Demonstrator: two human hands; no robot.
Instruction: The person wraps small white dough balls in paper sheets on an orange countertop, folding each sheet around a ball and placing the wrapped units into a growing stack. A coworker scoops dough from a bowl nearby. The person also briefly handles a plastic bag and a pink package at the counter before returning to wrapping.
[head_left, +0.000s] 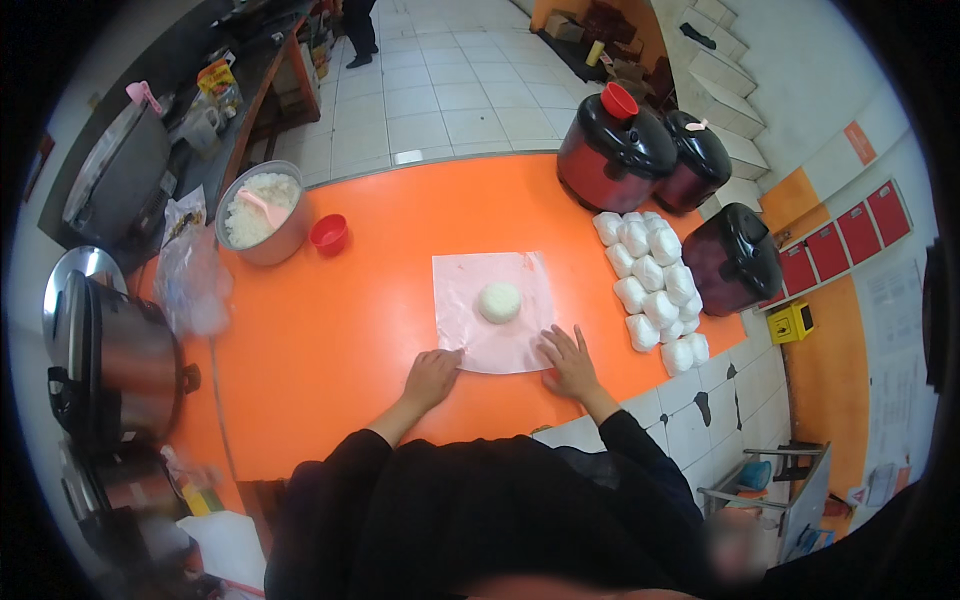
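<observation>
A rounded mound of white rice (499, 302) sits near the middle of a pale pink sheet of wrapping paper (465, 330), which lies flat on the orange table. My left hand (433, 377) rests at the sheet's near left corner, fingers bent over its edge; whether it pinches the paper cannot be told. My right hand (568, 363) lies at the near right edge, with its fingers spread and touching the paper. To the left stand a metal pot of cooked rice (262, 232) with a pink rice paddle (264, 208) in it and a red plastic cup (329, 235).
White wrapped bundles (649, 274) are piled at the right of the orange table (337, 322). Behind them stand dark red rice cookers (615, 154), one topped by a red cup (619, 100). Plastic bags (195, 277) and another cooker (120, 360) are at the left. A person (360, 30) stands far back.
</observation>
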